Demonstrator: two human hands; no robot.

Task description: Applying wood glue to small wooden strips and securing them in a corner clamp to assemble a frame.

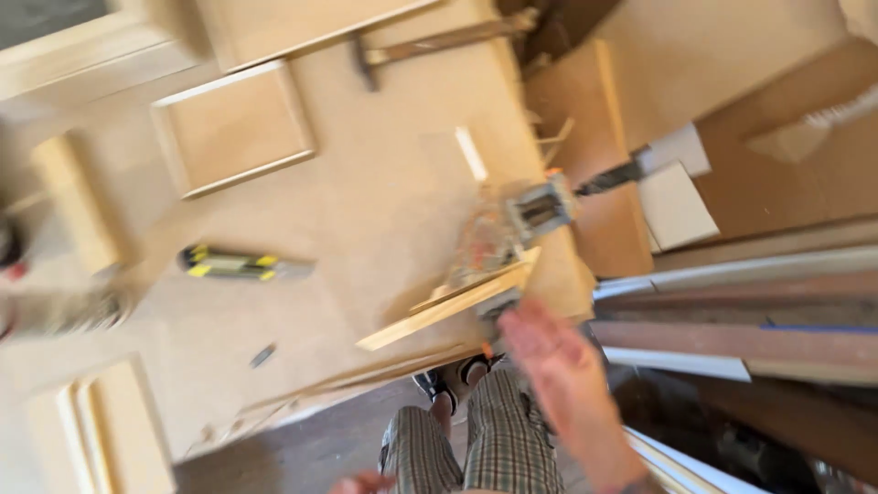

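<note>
Right hand (553,357): open, empty, reaching toward wood strip (448,306) overhanging workbench (366,210) edge. Left hand (361,483): barely visible, grip indeterminable.

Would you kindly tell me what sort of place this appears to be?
Probably a woodworking shop: a board workbench carries framed wooden panels and a hammer, with long boards stacked beside it.
</note>
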